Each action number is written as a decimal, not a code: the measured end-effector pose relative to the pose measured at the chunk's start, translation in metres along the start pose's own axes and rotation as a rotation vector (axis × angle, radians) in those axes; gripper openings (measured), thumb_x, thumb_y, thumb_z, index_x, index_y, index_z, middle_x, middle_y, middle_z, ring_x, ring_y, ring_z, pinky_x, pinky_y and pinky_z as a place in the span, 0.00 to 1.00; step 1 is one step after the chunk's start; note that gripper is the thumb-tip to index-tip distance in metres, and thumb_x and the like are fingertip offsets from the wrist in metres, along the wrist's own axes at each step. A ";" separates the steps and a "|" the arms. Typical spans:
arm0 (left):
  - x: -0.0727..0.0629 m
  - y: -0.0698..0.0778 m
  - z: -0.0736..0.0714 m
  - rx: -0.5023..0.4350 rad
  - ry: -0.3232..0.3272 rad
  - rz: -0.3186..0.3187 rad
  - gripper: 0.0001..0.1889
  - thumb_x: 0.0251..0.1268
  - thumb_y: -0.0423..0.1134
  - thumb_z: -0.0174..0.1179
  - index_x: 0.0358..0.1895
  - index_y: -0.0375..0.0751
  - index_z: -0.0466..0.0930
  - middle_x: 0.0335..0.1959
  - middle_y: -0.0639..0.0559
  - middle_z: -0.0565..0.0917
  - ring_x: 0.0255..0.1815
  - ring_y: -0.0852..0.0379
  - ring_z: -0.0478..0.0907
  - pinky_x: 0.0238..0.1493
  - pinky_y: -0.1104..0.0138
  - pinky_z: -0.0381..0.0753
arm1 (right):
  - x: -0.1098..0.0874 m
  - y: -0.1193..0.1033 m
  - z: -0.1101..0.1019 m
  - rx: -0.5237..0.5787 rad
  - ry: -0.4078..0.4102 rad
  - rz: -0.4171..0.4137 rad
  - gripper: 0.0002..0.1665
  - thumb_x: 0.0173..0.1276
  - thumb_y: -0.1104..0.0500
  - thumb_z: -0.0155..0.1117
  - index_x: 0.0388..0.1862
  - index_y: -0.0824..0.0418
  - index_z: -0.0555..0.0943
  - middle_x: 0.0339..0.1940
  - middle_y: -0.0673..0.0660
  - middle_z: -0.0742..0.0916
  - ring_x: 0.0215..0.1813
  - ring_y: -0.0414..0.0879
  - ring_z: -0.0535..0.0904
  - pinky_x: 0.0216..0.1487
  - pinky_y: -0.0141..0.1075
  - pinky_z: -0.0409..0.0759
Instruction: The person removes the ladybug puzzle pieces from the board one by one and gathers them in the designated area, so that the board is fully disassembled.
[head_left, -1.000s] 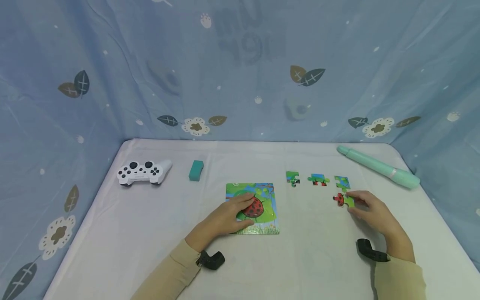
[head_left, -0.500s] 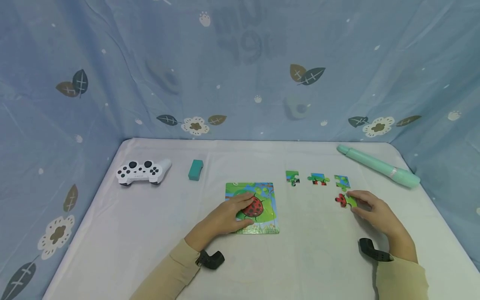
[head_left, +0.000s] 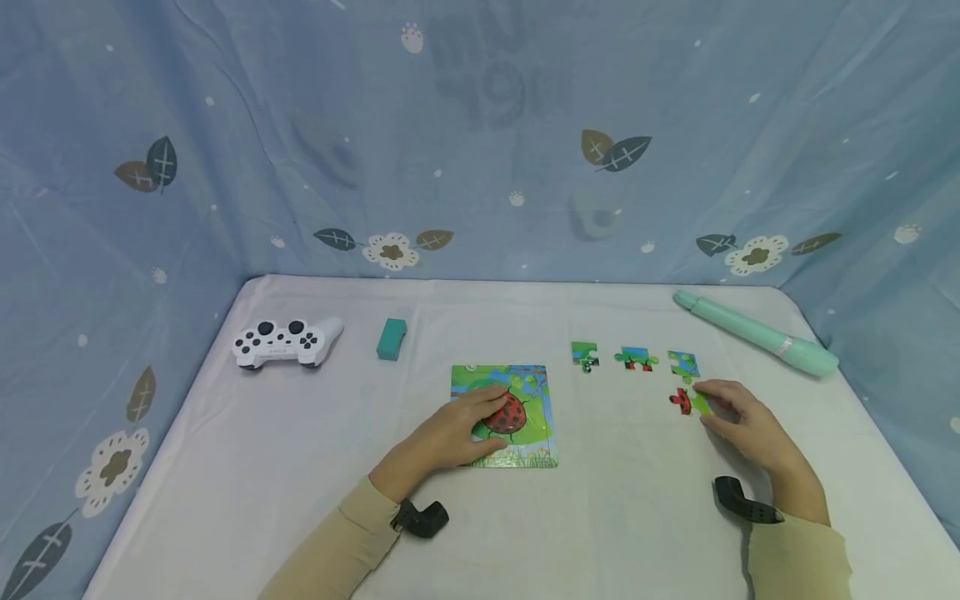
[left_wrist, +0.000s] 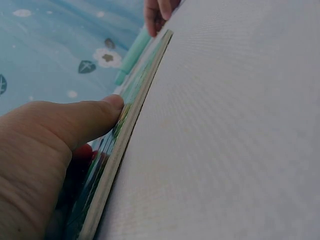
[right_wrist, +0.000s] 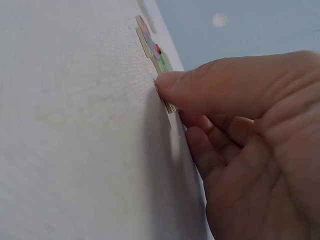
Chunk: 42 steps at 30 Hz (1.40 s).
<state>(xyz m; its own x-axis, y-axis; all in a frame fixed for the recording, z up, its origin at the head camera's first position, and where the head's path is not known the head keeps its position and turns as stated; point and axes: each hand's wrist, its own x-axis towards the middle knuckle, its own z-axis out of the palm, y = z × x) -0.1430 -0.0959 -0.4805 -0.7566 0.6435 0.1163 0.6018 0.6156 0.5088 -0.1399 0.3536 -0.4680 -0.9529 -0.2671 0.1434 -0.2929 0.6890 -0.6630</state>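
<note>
My left hand rests on a square ladybug jigsaw puzzle at the middle of the table, its fingers extended over the picture. In the left wrist view, the thumb lies on top of the puzzle, beside its pale edge. At the right, my right hand pinches a red and green puzzle piece between thumb and fingers, low at the tabletop. Just behind it lies a blue and green piece. Farther left are two more loose pieces, one with red bits and one with a black-and-white part.
A white game controller lies at the back left, with a teal block to its right. A mint-green tapered tube lies at the back right. Blue printed fabric rises behind the white table and along both sides.
The pinched piece has shifted slightly right and turned a little, away from the piece behind it. My right hand moved slightly right, then back left. My left hand stays put.
</note>
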 end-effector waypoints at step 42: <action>-0.002 0.002 -0.002 0.041 0.005 0.008 0.35 0.63 0.54 0.60 0.68 0.37 0.66 0.72 0.46 0.63 0.72 0.49 0.60 0.68 0.57 0.68 | 0.054 -0.112 0.090 0.207 -0.238 -0.221 0.32 0.63 0.61 0.66 0.65 0.64 0.69 0.62 0.62 0.77 0.64 0.47 0.73 0.64 0.23 0.68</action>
<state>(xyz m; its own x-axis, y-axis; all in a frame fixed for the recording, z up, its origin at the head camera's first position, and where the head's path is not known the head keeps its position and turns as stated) -0.1408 -0.0973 -0.4784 -0.7527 0.6464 0.1248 0.6181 0.6286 0.4720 -0.1510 0.2013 -0.4524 -0.8165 -0.5598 0.1412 -0.4443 0.4531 -0.7728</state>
